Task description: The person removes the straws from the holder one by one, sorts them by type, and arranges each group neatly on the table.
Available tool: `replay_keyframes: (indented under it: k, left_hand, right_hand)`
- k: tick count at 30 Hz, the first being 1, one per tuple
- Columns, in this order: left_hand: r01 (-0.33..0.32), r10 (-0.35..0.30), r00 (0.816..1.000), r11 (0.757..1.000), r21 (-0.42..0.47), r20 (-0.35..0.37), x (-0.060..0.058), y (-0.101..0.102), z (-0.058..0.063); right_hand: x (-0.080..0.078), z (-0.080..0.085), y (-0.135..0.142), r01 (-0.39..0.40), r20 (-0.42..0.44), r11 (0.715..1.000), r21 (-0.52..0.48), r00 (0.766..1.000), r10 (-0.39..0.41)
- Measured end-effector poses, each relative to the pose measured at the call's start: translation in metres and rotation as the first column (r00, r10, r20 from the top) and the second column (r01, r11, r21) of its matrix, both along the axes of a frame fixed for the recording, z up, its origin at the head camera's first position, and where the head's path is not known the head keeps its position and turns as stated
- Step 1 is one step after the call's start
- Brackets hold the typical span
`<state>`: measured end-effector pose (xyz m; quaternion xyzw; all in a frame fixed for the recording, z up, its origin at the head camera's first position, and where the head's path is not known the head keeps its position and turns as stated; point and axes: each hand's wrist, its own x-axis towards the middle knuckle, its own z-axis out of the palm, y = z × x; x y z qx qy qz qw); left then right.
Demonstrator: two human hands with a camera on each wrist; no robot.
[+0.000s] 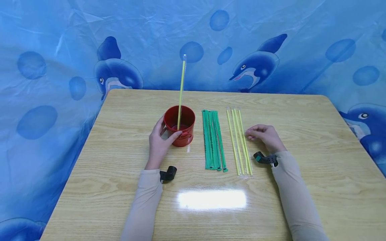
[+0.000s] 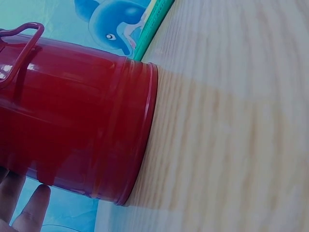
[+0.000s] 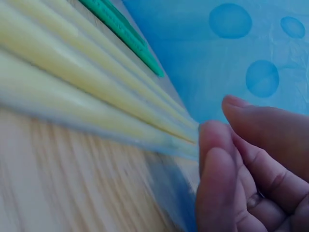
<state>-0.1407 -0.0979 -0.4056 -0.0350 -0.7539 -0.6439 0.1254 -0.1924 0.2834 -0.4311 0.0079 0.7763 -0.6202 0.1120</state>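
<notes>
A red bucket [image 1: 186,131] with a wire handle stands upright on the table, and my left hand [image 1: 159,142] grips its left side. One yellow straw [image 1: 181,90] in a clear wrapper stands in the bucket, leaning slightly. Several more wrapped yellow straws [image 1: 238,144] lie side by side on the table. My right hand [image 1: 265,136] is at their right edge, with its fingers loosely bent. In the right wrist view the thumb [image 3: 265,128] is apart from the other fingertips, and no straw shows between them. Whether the fingertips touch the nearest straw, I cannot tell.
Several flat green sticks or packets [image 1: 214,140] with dark print lie between the bucket and the yellow straws. The wooden table [image 1: 120,110] ends at a blue dolphin-print backdrop [image 1: 169,30]. A light reflection shows on the table near the front.
</notes>
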Motion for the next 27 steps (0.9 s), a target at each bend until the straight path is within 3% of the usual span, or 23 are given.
replay_keyframes:
  k: [3, 7, 10, 20, 27]
  left_hand:
    - [0.005, -0.005, 1.000, 1.000, 0.007, 0.006, 0.003, 0.003, 0.007]
    - [0.013, -0.013, 1.000, 1.000, 0.001, 0.017, 0.012, 0.007, 0.024]
    - [0.013, -0.013, 1.000, 1.000, -0.009, 0.016, 0.015, 0.008, 0.028]
    - [0.011, -0.011, 1.000, 1.000, -0.016, 0.001, 0.013, 0.006, 0.026]
    - [0.014, -0.014, 1.000, 1.000, -0.012, 0.006, 0.013, 0.004, 0.025]
  right_hand:
    - [0.002, 0.001, -0.003, 0.008, -0.027, 1.000, -0.026, 1.000, -0.008]
    - [0.004, 0.002, -0.009, 0.018, -0.074, 0.999, -0.038, 0.997, -0.021]
    - [0.006, 0.005, -0.017, 0.017, -0.094, 0.997, -0.071, 0.995, -0.024]
    - [0.006, 0.020, -0.039, -0.029, -0.121, 0.985, -0.170, 0.993, 0.008]
    - [0.002, 0.030, -0.054, -0.057, -0.114, 0.988, -0.145, 0.993, 0.041]
